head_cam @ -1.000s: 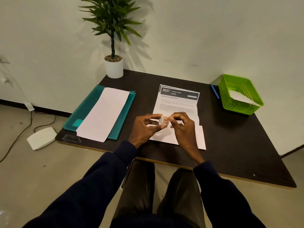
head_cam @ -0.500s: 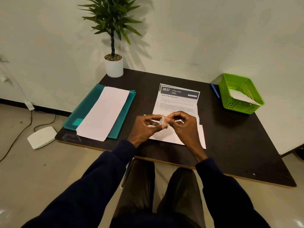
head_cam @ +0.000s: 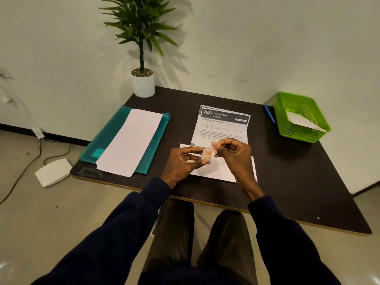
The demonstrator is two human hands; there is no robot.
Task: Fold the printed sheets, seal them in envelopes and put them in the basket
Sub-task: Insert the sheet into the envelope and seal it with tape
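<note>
Looks like getting a seal ready: small roll (head_cam: 206,156) gripped in left hand (head_cam: 181,163), sticker (head_cam: 213,148) pinched in right hand (head_cam: 236,156), both above the unfolded printed sheet (head_cam: 222,128) on the table (head_cam: 287,173); next, pulling it free slowly, no tearing.

Navy long sleeves (head_cam: 123,233); dark brown trousers (head_cam: 174,233).

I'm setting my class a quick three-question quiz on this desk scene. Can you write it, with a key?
1. True or false: the green basket already holds something white.
2. The left hand holds: A a pen, B a small roll, C a plant pot.
3. Complete: the blank sheet lies on a teal ____.
Key: 1 true; 2 B; 3 folder.
</note>
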